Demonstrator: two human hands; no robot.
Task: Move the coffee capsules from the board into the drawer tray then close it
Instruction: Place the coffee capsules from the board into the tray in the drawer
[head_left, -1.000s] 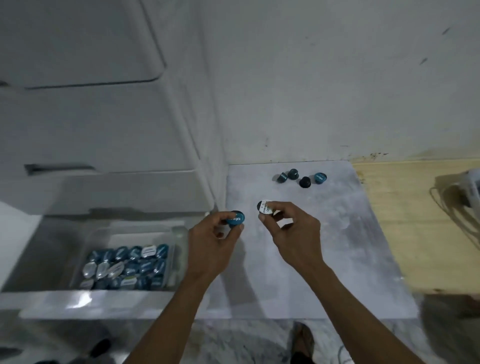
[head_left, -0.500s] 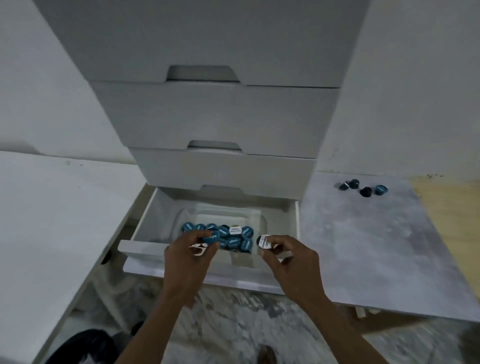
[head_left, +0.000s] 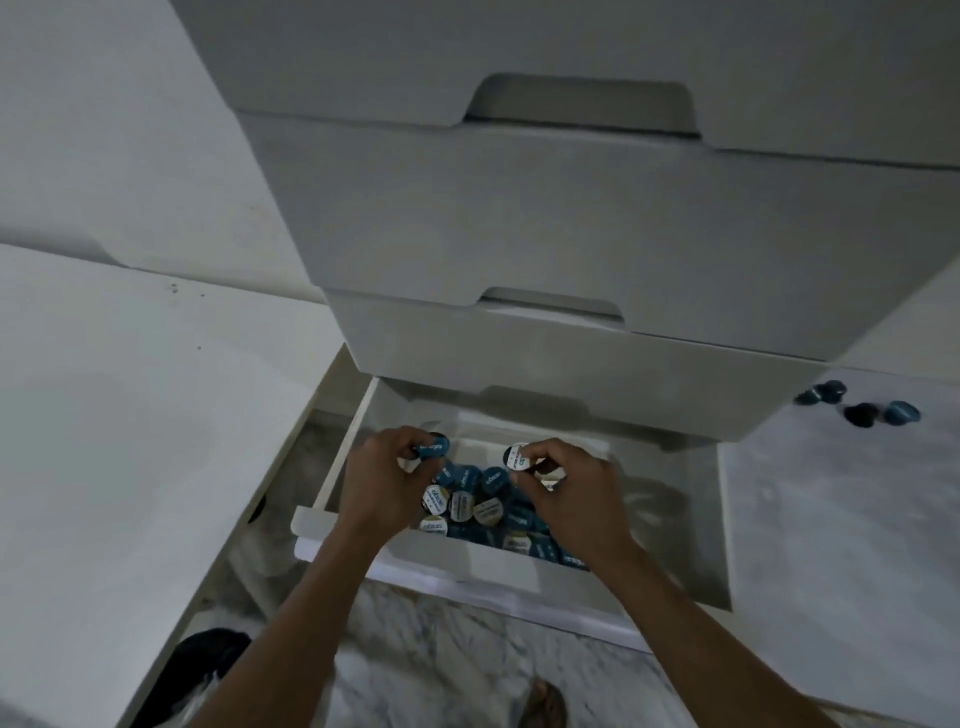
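The bottom drawer (head_left: 467, 564) of a white cabinet stands pulled out. Inside it a clear tray (head_left: 582, 447) holds several blue and white-lidded coffee capsules (head_left: 478, 499). My left hand (head_left: 382, 483) hovers over the tray's left part, shut on a blue-lidded capsule (head_left: 434, 447). My right hand (head_left: 566, 491) is over the tray's right part and pinches a white-lidded capsule (head_left: 516, 456). Several more capsules (head_left: 862, 408) lie on the grey marbled board (head_left: 841, 519) at the far right.
Closed drawers (head_left: 545, 218) of the cabinet rise above the open one. A white surface (head_left: 114, 415) lies to the left. Marble floor (head_left: 467, 654) shows below the drawer front, with a dark object (head_left: 208, 660) at the lower left and a foot (head_left: 543, 706) at the bottom.
Both hands have carried their capsules from above the drawer's front edge forward over the tray, and my view has turned left and moved closer to the drawer.
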